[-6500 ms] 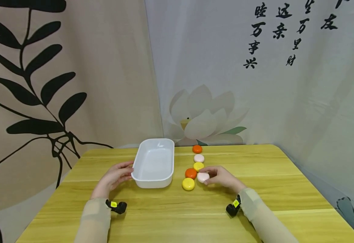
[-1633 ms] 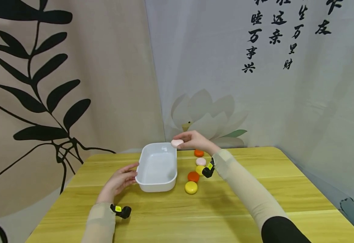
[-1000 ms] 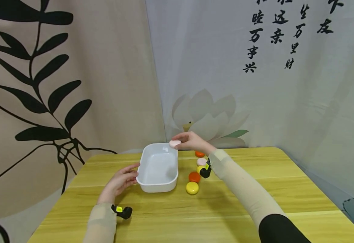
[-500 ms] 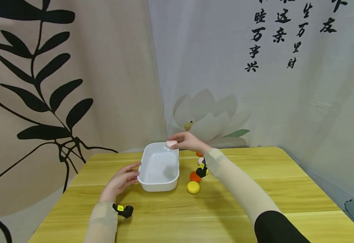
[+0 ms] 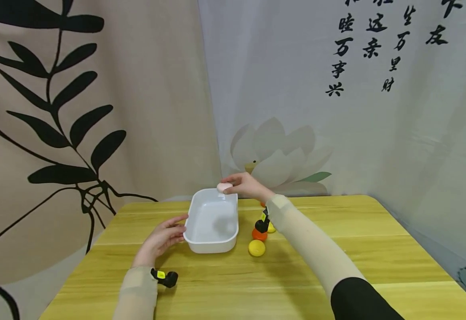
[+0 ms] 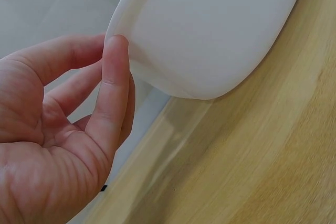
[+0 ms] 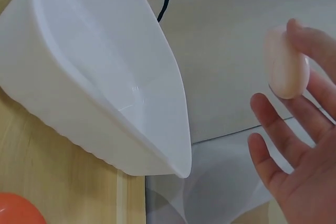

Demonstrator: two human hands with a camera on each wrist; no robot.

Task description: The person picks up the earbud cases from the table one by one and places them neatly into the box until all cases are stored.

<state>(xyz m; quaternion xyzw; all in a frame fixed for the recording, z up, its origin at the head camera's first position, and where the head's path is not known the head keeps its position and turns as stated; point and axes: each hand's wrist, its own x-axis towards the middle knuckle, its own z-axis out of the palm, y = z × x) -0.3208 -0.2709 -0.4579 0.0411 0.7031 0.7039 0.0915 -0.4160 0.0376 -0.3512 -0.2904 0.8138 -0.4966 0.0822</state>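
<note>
A white rectangular tray (image 5: 212,247) stands on the wooden table. My left hand (image 5: 161,240) is at its left side, fingertips touching the rim and outer wall; the left wrist view shows that hand (image 6: 68,114) against the tray's white wall (image 6: 210,35). High at the tray's far edge, my right hand (image 5: 248,186) pinches a pale pink rounded disc (image 5: 224,187) between thumb and fingers. In the right wrist view the pinched disc (image 7: 286,69) hangs apart from the tray (image 7: 79,93), while the ring and little fingers spread free.
Right of the tray lie a yellow disc (image 5: 256,248), an orange disc (image 5: 259,234) and another yellow disc (image 5: 271,228), with a far orange disc (image 5: 262,204) partly hidden by my right arm. A printed cloth (image 5: 165,111) hangs behind the table's far edge.
My right hand lifted the pale pink disc from the row and carried it up and left to the tray's far edge. Lately it drifts slightly left. My left hand stays at the tray.
</note>
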